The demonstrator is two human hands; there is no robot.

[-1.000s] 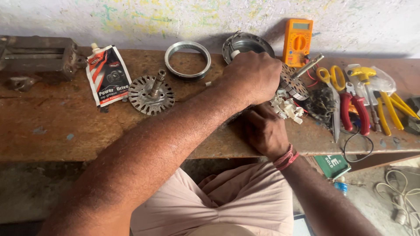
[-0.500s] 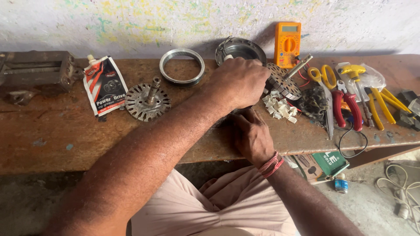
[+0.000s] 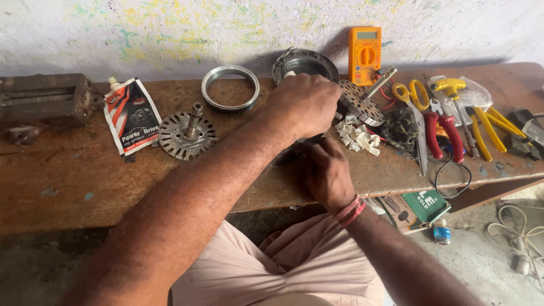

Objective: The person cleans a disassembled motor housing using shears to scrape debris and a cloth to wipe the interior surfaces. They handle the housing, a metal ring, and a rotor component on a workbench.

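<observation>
My right hand (image 3: 326, 173) nearest, at front edge of rusty brown worktop (image 3: 85, 187), fingers curled down on small dark part, mostly hidden. Left hand (image 3: 303, 105) just beyond, directly above it, fist closed, contents unseen. Part sits between both hands. Right of them: white plastic bits (image 3: 357, 136), finned round metal rotor (image 3: 362, 102).

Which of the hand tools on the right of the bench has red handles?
The pliers beside the yellow-handled scissors; the other pliers have yellow handles.
</observation>
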